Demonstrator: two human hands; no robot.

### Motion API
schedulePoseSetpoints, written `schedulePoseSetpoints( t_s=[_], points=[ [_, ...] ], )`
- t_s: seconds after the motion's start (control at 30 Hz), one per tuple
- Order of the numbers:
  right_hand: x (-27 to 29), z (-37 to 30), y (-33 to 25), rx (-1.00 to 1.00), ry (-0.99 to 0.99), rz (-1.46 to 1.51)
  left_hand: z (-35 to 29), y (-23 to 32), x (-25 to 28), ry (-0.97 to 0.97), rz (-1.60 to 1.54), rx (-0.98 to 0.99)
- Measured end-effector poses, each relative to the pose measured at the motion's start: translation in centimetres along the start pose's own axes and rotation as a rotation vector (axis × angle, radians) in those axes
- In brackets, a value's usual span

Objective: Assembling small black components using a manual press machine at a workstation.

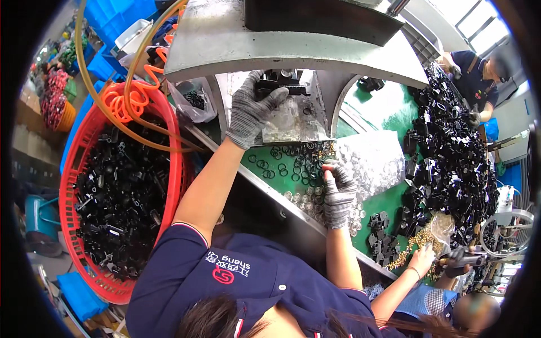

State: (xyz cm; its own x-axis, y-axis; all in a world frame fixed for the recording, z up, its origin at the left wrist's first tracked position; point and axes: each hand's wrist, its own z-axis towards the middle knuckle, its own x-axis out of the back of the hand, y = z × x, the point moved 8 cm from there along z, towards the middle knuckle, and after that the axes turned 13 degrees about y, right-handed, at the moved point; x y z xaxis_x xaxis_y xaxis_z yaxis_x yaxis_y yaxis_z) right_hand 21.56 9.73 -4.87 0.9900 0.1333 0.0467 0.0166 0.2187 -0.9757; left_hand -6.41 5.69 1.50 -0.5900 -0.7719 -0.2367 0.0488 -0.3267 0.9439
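Observation:
My left hand [252,107], in a grey knitted glove, is closed around a black plastic part [280,85] under the head of a grey metal machine [293,49]. The thumb lies along the part's near side. Over the green tabletop, my right hand [340,194], in a similar glove with bare fingertips, is closed in a pinch; whatever it holds is too small to make out. Black rings [282,168] lie scattered just left of its fingertips. Small clear round pieces [304,201] sit beside that hand, and a clear plastic bag [375,163] lies to its right.
A red basket [66,211] of black parts stands at left, with an orange coiled hose [127,104] over its rim. Black parts [451,141] are heaped at right. A co-worker's hand [422,259] is among small brass pieces [407,250]; another person [476,76] works farther back.

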Motion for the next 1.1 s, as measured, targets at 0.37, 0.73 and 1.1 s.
schedulePoseSetpoints(
  t_s=[0.37, 0.73, 1.1],
  points=[
    [-0.2, -0.2, -0.2, -0.008, -0.017, 0.0, 0.3, -0.7, 0.0, -0.016, -0.008, 0.02],
    [-0.1, -0.4, -0.3, -0.013, -0.014, 0.004, 0.3, -0.2, -0.1, -0.002, -0.052, -0.034],
    [-4.4, 0.9, -6.2, -0.358, -0.28, 0.357, -10.5, 3.3, -2.2, -0.231, 0.231, -0.28]
  ],
)
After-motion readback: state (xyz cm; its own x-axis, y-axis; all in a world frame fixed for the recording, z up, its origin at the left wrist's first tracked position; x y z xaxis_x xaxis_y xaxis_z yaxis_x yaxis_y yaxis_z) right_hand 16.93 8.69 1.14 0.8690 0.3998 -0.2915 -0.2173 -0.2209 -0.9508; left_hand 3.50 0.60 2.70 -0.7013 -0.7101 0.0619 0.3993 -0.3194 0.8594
